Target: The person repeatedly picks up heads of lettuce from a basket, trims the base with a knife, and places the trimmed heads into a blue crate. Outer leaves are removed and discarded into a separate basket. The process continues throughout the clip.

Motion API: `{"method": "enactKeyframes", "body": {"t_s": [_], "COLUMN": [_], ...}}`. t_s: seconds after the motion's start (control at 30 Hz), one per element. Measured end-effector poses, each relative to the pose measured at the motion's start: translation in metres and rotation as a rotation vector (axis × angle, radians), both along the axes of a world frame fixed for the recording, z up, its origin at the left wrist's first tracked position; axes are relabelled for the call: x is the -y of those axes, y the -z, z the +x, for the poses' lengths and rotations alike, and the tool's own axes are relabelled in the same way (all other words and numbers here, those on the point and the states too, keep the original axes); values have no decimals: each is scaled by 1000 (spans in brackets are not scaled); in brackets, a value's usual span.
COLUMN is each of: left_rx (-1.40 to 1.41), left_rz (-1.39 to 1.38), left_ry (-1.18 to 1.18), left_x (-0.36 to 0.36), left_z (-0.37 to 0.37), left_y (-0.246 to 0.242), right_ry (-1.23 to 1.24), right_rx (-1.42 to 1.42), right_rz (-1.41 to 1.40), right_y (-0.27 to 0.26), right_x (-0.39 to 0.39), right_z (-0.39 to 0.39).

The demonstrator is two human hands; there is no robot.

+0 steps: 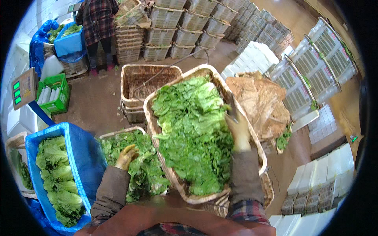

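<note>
A tan plastic crate (151, 118) full of green leafy lettuce (195, 132) stands tilted in front of me. My right hand (238, 129) reaches along its right inner side, at the edge of the leaves. A dark narrow thing (232, 103) shows at those fingers; whether it is held, and what it is, is unclear. To the left, my left hand (127, 156) hangs over a lower crate (135, 128) of loose leaves (144, 177). Its fingers are slightly curled and apart, with nothing between them. Lettuce heads (63, 183) lie in rows in a blue-lined box (88, 171) further left.
A weighing scale display (25, 88) rises behind the blue-lined box. Stacked empty crates (150, 103) stand ahead, beside a green crate (54, 103). Brown sheeting (257, 103) covers something at the right. A person (97, 29) stands near tall crate stacks (162, 35).
</note>
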State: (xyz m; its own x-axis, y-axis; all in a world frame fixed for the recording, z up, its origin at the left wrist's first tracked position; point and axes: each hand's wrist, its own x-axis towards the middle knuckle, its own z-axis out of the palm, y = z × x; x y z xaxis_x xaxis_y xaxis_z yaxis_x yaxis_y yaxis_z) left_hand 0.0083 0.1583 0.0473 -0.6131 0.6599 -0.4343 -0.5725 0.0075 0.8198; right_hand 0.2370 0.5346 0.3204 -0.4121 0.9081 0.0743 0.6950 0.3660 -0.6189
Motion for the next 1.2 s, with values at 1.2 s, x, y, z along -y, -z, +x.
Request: {"method": "enactKeyframes", "body": {"t_s": [1.2], "left_rx": [-166], "left_rz": [803], "left_ry": [-383], "left_x": [-249], "left_z": [-78], "left_y": [-148], "right_ry": [-455], "right_rx": [-496], "right_rz": [219], "right_y": [18], "right_x": [-43], "right_z": [-109]}}
